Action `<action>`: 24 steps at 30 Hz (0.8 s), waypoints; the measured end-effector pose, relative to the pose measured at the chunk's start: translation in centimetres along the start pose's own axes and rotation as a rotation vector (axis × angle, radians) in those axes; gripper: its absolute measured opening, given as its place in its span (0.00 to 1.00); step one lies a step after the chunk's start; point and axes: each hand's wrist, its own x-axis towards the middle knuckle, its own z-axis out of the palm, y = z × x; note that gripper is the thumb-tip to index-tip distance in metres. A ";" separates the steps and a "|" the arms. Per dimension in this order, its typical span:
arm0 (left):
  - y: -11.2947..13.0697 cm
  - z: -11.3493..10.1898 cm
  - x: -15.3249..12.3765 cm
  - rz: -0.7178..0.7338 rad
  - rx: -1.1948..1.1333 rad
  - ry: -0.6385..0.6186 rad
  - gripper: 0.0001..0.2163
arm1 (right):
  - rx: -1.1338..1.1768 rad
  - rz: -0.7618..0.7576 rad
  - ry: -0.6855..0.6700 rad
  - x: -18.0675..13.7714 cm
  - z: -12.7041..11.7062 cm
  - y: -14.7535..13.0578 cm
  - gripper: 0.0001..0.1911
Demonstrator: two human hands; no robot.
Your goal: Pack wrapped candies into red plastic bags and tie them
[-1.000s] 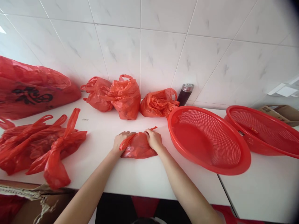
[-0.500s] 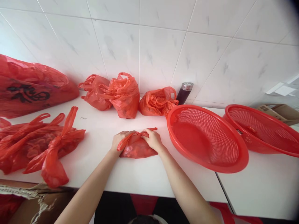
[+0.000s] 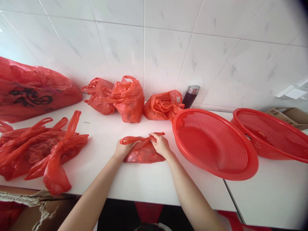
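Observation:
A small filled red plastic bag point(image 3: 143, 153) lies in front of me on the white table, its top gathered at the middle with two loose ends sticking out sideways. My left hand point(image 3: 124, 149) grips the bag's left side, its fingers partly hidden under the left loose end. On the other side, my right hand point(image 3: 160, 144) is closed on the gathered top, thumb and fingers near the knot-like middle. Dark and pale bits show through the thin plastic, but I cannot make out what they are.
Several tied red bags point(image 3: 57, 150) lie at the left, below a large red bag point(image 3: 33, 96) with black writing. More red bags point(image 3: 128, 101) stand by the tiled wall, beside a dark flask point(image 3: 190, 98). Two red plastic baskets point(image 3: 214, 144) sit at the right; a torn cardboard box point(image 3: 31, 208) is lower left.
The bag's left loose end has swung up and now lies across my left hand. My right hand has shifted slightly right, still on the bag.

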 end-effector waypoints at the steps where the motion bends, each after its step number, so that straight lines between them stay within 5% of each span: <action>1: -0.2 0.1 0.1 0.004 -0.021 -0.010 0.17 | -0.007 0.001 0.000 0.0 -0.1 0.1 0.18; 9: -1.3 0.3 0.8 0.011 0.071 -0.001 0.17 | -0.059 0.025 0.027 -0.1 -1.3 0.2 0.17; 17: 0.4 -1.0 0.5 0.044 0.191 -0.054 0.27 | -0.016 0.014 0.081 -0.4 -1.6 -1.3 0.15; 24: 2.3 1.6 0.0 0.068 0.169 -0.012 0.28 | -0.046 0.046 0.105 0.0 0.3 -1.4 0.21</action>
